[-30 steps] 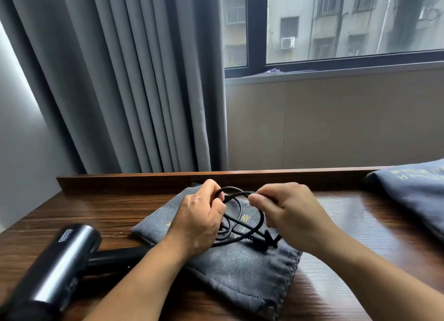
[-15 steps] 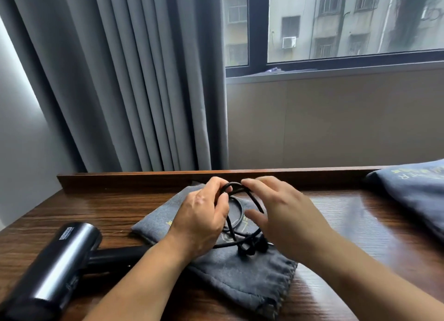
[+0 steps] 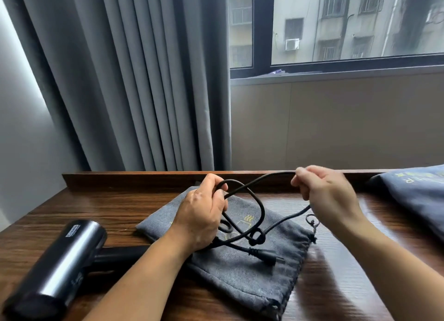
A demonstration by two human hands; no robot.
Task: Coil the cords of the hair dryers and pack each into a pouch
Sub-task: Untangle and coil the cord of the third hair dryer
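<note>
A black hair dryer (image 3: 55,263) lies on its side at the left of the wooden table. Its black cord (image 3: 260,209) runs over a flat grey drawstring pouch (image 3: 240,277) in the middle. My left hand (image 3: 201,217) grips a few loops of the cord above the pouch. My right hand (image 3: 326,195) pinches a stretch of cord and holds it raised to the right, near the back ledge. The cord's plug (image 3: 270,258) rests on the pouch below the loops.
A second grey pouch (image 3: 415,195) lies at the table's right edge. A raised wooden ledge (image 3: 134,178) runs along the back of the table (image 3: 101,205). Grey curtains hang behind on the left, a window on the right.
My right hand has moved up and to the right, pulling a length of cord out from the loops. The plug has dropped onto the pouch. My left hand keeps its hold.
</note>
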